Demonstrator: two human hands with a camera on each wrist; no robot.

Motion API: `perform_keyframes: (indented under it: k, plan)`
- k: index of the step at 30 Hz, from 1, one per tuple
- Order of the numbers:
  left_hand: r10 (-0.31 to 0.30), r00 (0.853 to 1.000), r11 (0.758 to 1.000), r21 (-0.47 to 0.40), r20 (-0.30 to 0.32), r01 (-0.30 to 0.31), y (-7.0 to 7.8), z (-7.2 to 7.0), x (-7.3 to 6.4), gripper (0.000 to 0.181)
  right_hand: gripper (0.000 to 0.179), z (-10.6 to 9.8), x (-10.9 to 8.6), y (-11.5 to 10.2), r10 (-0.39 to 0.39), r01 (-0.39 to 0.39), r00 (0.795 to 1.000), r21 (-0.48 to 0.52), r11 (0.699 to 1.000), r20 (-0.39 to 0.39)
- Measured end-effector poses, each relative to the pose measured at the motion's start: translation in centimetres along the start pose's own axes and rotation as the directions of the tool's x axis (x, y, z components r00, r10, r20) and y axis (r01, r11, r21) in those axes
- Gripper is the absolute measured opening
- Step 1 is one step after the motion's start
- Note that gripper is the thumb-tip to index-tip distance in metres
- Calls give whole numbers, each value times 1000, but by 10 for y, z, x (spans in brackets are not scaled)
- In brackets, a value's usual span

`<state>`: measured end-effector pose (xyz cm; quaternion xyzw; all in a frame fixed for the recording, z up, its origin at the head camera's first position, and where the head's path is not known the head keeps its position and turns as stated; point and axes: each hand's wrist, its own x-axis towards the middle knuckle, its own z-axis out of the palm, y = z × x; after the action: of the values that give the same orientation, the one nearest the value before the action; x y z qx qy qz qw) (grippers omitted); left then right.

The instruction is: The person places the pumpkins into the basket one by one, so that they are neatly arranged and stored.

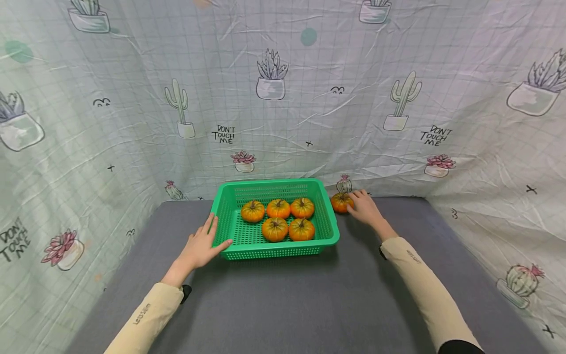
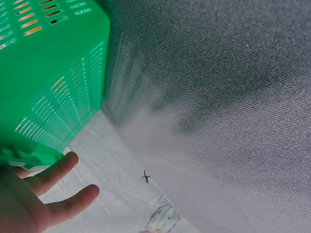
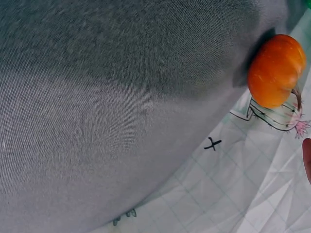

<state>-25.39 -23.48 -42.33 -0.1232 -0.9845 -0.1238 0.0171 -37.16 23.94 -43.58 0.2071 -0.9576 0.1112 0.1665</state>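
Note:
A green plastic basket (image 1: 274, 250) stands on the grey table, and several small orange pumpkins (image 1: 274, 229) sit inside it. My left hand (image 1: 200, 247) rests at the basket's left rim with its fingers spread; in the left wrist view two of its fingers (image 2: 73, 204) extend beside the green wall. One more pumpkin (image 1: 341, 203) lies on the table just right of the basket, near the back. Over that pumpkin's right side reaches my right hand (image 1: 366, 207), fingers spread in the head view. In the right wrist view a fingertip (image 3: 307, 158) shows apart from the pumpkin (image 3: 276, 70).
A pale cloth (image 1: 309, 108) with printed cacti and lettering hangs behind the table and along both sides. The dark grey tabletop (image 1: 283, 305) extends in front of the basket. The basket's back rim stands close to the cloth.

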Motion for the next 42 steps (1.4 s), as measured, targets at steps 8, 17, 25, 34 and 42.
perform_keyframes:
  k: [8, 17, 25, 34, 42]
  plan:
    - [1, 1000, 1000, 4, 1, -1, 0, 0, 1, 90, 40, 12, 6, 5, 69, -69, 998, 7, 998, 2]
    - [0, 1000, 1000, -3, 6, 0, 0, -1, 1, 90, 50, 21, 15, 5, 175, -177, 983, 41, 983, 51]
    - [5, 1000, 1000, 10, 3, -5, 0, -3, 1, 90, 58, 28, 22, 5, 234, -238, 967, 35, 971, 97]
    - [1, 1000, 1000, 2, 16, -1, 2, -6, 2, 90, 64, 30, 23, 7, 315, -320, 931, -4, 948, 182]
    - [-2, 1000, 1000, 11, 17, 2, 1, -8, 3, 90, 62, 34, 22, 7, 314, -316, 924, -28, 948, 218]
